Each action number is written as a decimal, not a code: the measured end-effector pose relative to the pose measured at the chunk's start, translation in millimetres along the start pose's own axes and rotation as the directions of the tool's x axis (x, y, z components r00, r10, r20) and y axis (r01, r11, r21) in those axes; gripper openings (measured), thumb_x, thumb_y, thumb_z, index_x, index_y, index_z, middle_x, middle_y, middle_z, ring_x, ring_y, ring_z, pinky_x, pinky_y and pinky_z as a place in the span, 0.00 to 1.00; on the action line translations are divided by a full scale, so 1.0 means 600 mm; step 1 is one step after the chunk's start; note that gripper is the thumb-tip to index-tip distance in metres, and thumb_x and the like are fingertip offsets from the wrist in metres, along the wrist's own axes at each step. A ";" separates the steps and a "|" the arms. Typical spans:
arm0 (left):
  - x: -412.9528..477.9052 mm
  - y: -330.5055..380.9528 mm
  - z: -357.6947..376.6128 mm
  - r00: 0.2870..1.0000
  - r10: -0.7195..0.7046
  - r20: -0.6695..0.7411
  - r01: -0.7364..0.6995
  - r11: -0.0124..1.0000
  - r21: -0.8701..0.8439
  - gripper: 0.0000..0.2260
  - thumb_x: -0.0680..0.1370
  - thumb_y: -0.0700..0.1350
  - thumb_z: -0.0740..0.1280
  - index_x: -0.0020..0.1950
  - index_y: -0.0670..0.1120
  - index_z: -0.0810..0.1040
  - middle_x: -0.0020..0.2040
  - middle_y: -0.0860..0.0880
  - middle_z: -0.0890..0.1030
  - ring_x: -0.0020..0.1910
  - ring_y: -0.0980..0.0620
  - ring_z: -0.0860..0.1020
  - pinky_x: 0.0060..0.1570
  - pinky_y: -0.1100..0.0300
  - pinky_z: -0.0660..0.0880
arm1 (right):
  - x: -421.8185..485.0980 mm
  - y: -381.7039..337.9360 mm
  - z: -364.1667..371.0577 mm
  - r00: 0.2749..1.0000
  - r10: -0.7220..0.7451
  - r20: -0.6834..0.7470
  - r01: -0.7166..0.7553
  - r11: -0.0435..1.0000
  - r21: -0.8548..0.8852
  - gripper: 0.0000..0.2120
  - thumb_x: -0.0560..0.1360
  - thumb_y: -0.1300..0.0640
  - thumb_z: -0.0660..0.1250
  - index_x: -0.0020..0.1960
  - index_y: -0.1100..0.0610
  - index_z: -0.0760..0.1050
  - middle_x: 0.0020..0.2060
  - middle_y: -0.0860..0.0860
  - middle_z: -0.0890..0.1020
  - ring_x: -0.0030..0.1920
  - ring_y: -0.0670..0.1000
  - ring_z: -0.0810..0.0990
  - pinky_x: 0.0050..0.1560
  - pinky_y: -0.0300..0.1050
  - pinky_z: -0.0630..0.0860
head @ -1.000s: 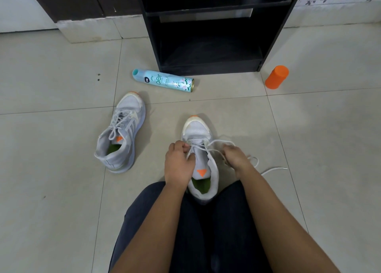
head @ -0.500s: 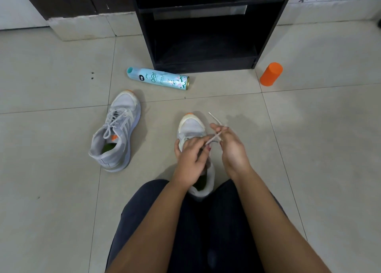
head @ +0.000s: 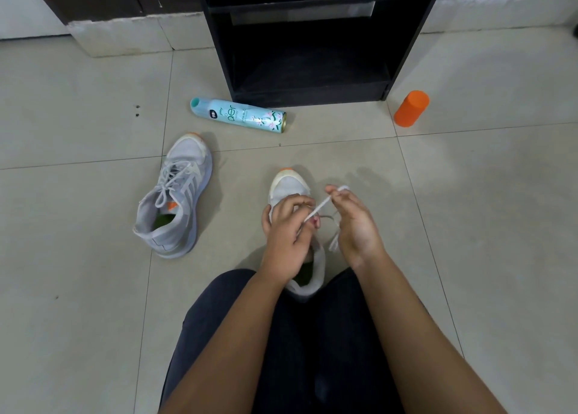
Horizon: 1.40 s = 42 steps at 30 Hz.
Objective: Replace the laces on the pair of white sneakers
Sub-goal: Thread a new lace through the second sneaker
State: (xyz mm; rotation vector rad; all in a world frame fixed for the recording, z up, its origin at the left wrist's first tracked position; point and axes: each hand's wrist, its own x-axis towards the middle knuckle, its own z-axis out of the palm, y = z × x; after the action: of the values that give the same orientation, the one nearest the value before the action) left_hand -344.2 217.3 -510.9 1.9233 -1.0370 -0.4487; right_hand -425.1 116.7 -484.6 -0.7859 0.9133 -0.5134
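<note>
White sneaker [head: 289, 188], toe pointing away, on tiled floor [head: 78, 226] just ahead of the knees. Left hand [head: 286, 241] curled over it, pinching white lace [head: 320, 209]; right hand [head: 355, 226] raised beside, fingertips pinching the same lace higher up. Second sneaker [head: 176, 198], laced, apart to the left; spray can [head: 237, 115] lying beyond; orange cylinder [head: 411, 108] upright, far right.

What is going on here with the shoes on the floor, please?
A person seated on the floor works on the sneaker between their legs. The left hand and the right hand each pinch a white lace stretched between them above it. The other sneaker lies laced to the left, near a spray can.
</note>
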 end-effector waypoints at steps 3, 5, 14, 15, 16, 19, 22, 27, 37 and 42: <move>-0.001 -0.008 -0.009 1.000 -0.008 -0.008 0.008 1.000 -0.013 0.12 0.78 0.47 0.53 0.49 0.52 0.76 0.56 0.57 0.74 0.61 0.61 0.67 0.69 0.43 0.51 | 0.017 -0.010 -0.039 0.994 0.049 -0.094 -0.032 0.982 0.184 0.09 0.81 0.57 0.56 0.50 0.54 0.75 0.55 0.50 0.81 0.58 0.47 0.77 0.59 0.41 0.69; -0.001 -0.009 -0.013 1.000 -0.013 0.007 0.013 1.000 0.002 0.13 0.78 0.47 0.52 0.49 0.52 0.76 0.57 0.56 0.74 0.61 0.60 0.67 0.69 0.43 0.53 | 0.022 -0.021 -0.057 0.981 0.062 -0.185 -0.022 0.978 0.208 0.11 0.82 0.56 0.55 0.49 0.55 0.75 0.50 0.50 0.84 0.55 0.48 0.79 0.53 0.39 0.71; 0.003 0.015 0.004 0.999 -0.025 0.046 0.022 0.998 0.056 0.17 0.78 0.58 0.54 0.62 0.55 0.75 0.56 0.60 0.77 0.60 0.63 0.70 0.72 0.50 0.52 | 0.002 0.009 -0.008 0.997 0.063 0.042 -0.068 0.990 0.124 0.09 0.80 0.60 0.58 0.53 0.59 0.77 0.47 0.50 0.83 0.49 0.45 0.82 0.50 0.37 0.76; 0.003 0.015 0.006 0.999 -0.029 0.045 0.026 0.997 0.068 0.17 0.79 0.58 0.52 0.57 0.54 0.76 0.51 0.59 0.78 0.56 0.63 0.72 0.71 0.50 0.53 | -0.003 0.013 0.001 0.996 0.069 0.065 -0.076 0.990 0.122 0.09 0.80 0.60 0.59 0.55 0.61 0.77 0.45 0.50 0.83 0.46 0.45 0.81 0.45 0.35 0.77; 0.002 0.014 0.007 0.999 -0.028 0.045 0.025 0.997 0.079 0.17 0.79 0.56 0.51 0.53 0.52 0.77 0.48 0.58 0.78 0.53 0.62 0.73 0.70 0.50 0.54 | -0.005 0.015 0.007 0.995 0.076 0.069 -0.083 0.991 0.110 0.10 0.80 0.60 0.59 0.55 0.61 0.77 0.45 0.51 0.82 0.45 0.45 0.81 0.43 0.35 0.77; 0.000 0.002 0.005 0.999 -0.005 0.047 -0.002 0.989 0.147 0.15 0.80 0.52 0.50 0.45 0.51 0.75 0.43 0.58 0.76 0.48 0.62 0.73 0.70 0.48 0.55 | 0.000 0.011 0.006 0.993 0.116 0.032 -0.120 0.974 0.193 0.11 0.81 0.58 0.56 0.48 0.58 0.76 0.49 0.52 0.83 0.49 0.47 0.81 0.49 0.39 0.77; -0.005 -0.009 0.004 0.992 0.063 0.106 -0.087 0.966 0.245 0.15 0.79 0.53 0.53 0.43 0.52 0.77 0.43 0.58 0.73 0.49 0.60 0.71 0.71 0.49 0.49 | 0.016 -0.007 -0.017 0.983 0.174 -0.052 -0.136 0.896 0.422 0.13 0.83 0.56 0.52 0.42 0.55 0.69 0.49 0.54 0.83 0.52 0.52 0.81 0.60 0.47 0.74; -0.009 -0.016 0.005 0.962 0.164 0.219 -0.231 0.914 0.334 0.16 0.75 0.57 0.57 0.43 0.54 0.83 0.50 0.59 0.75 0.59 0.60 0.67 0.70 0.53 0.37 | 0.032 -0.014 -0.051 0.967 0.180 -0.182 -0.066 0.862 0.503 0.09 0.82 0.59 0.55 0.48 0.57 0.73 0.32 0.49 0.75 0.23 0.45 0.68 0.30 0.37 0.73; 0.013 -0.038 -0.027 0.882 -0.457 -0.113 0.443 0.887 -0.132 0.13 0.73 0.47 0.71 0.56 0.49 0.74 0.52 0.52 0.77 0.51 0.52 0.76 0.54 0.54 0.75 | 0.024 0.015 -0.018 0.986 -0.094 -0.135 0.045 0.944 -0.326 0.05 0.77 0.64 0.63 0.50 0.55 0.72 0.43 0.52 0.85 0.29 0.43 0.74 0.35 0.35 0.71; 0.014 -0.047 -0.023 0.840 -0.538 -0.071 0.535 0.843 -0.054 0.09 0.75 0.46 0.67 0.54 0.47 0.78 0.51 0.50 0.80 0.49 0.52 0.78 0.49 0.60 0.73 | 0.041 0.056 -0.002 0.952 -0.304 0.025 0.225 0.643 -0.732 0.04 0.73 0.57 0.70 0.42 0.49 0.79 0.46 0.47 0.81 0.51 0.48 0.77 0.55 0.42 0.72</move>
State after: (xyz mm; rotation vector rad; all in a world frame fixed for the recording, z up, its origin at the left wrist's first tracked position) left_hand -316.7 225.0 -526.0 2.1744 -0.4110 -0.6840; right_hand -410.8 120.5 -523.5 -1.6695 1.1177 -0.4369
